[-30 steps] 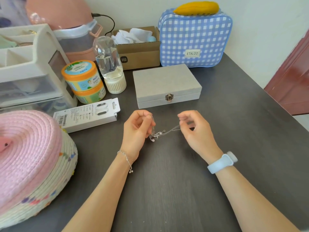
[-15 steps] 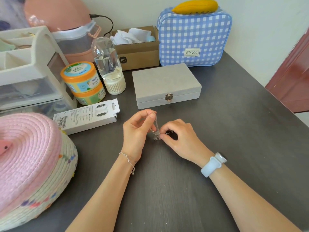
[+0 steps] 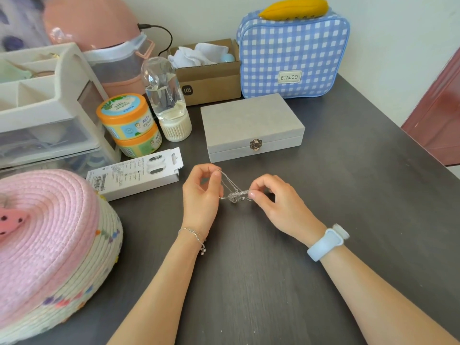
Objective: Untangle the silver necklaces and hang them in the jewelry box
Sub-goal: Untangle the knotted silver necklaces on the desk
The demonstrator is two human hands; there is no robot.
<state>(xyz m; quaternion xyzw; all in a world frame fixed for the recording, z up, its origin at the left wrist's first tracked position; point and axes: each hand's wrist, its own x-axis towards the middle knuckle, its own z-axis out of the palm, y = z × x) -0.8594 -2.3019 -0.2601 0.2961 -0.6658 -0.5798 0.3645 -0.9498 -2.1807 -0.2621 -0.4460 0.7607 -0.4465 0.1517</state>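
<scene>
My left hand (image 3: 201,195) and right hand (image 3: 276,202) each pinched the tangled thin silver necklaces (image 3: 234,194) above the dark table (image 3: 373,195), just before the closed grey velvet jewelry box (image 3: 251,125); a white cardboard package (image 3: 134,174) lay left.

A dark wood-grain table (image 3: 348,195) bears the clutter; at the back stands a blue-and-white gingham zip case (image 3: 292,53) labelled ETALOO, with a yellow corn-shaped soft toy (image 3: 293,7) on top; beside it an open brown cardboard box (image 3: 211,83) holds white cloth; in front a clear domed bottle on a white ribbed base (image 3: 165,100); two stacked orange-lidded round tubs (image 3: 129,125); a flat white retail packet (image 3: 135,174); a white plastic drawer organiser (image 3: 44,108); a pink-lidded woven rope basket (image 3: 49,245) at the left.
</scene>
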